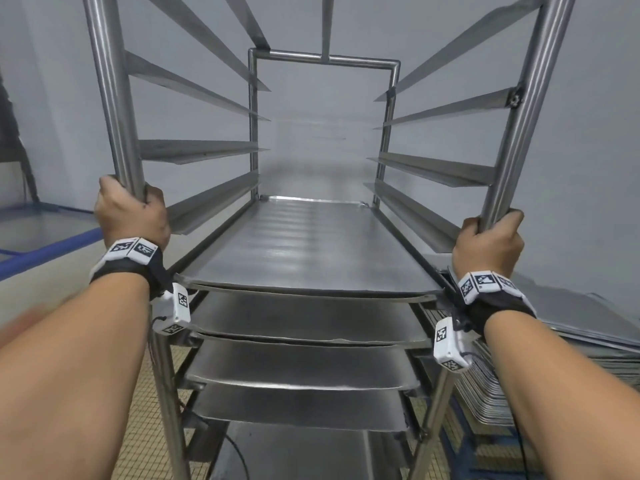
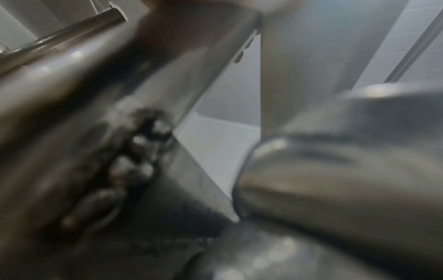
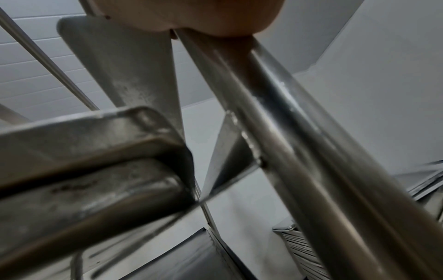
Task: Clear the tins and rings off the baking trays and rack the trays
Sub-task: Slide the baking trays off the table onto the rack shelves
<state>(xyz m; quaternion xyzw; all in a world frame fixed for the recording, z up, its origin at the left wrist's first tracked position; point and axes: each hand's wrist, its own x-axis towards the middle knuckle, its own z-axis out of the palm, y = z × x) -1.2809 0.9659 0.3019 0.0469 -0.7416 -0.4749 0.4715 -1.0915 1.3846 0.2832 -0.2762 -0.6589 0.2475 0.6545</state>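
Observation:
A tall steel tray rack stands right in front of me, with angled side runners. Several flat metal baking trays lie slid into its lower runners, one above another. My left hand grips the rack's front left upright post. My right hand grips the front right upright post. In the right wrist view the palm wraps the post, with tray corners beside it. The left wrist view is blurred, showing the post and a tray corner. No tins or rings are visible.
A stack of more flat trays and wire grids sits low at the right. At the left is a blue-edged surface. Grey walls close in behind the rack, and the floor is yellowish tile.

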